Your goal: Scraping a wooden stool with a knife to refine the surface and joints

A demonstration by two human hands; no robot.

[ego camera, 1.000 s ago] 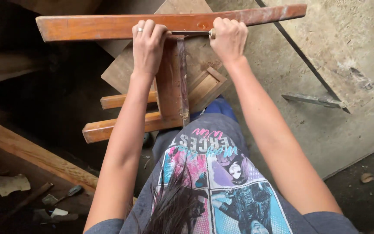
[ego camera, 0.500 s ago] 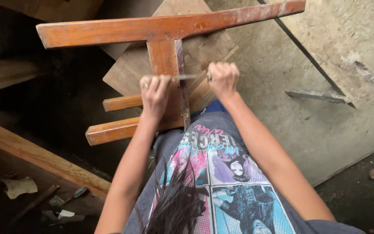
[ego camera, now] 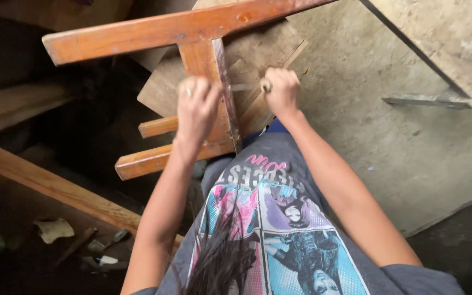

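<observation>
- No packages, signs or screens show anywhere in the view.
- The only printed surface is the grey T-shirt (ego camera: 279,229) worn by the person, low in the middle: a comic-style graphic of rectangular panels in pink, cyan, purple and black, with pale lettering curved along the panels' far edge.

Your arms are bare below short grey sleeves. You wear a grey T-shirt (ego camera: 279,229) printed with comic-style panels in pink, cyan and purple, a ring (ego camera: 188,93) on your left hand (ego camera: 198,106), and dark hair (ego camera: 219,262) hangs down your front.
</observation>
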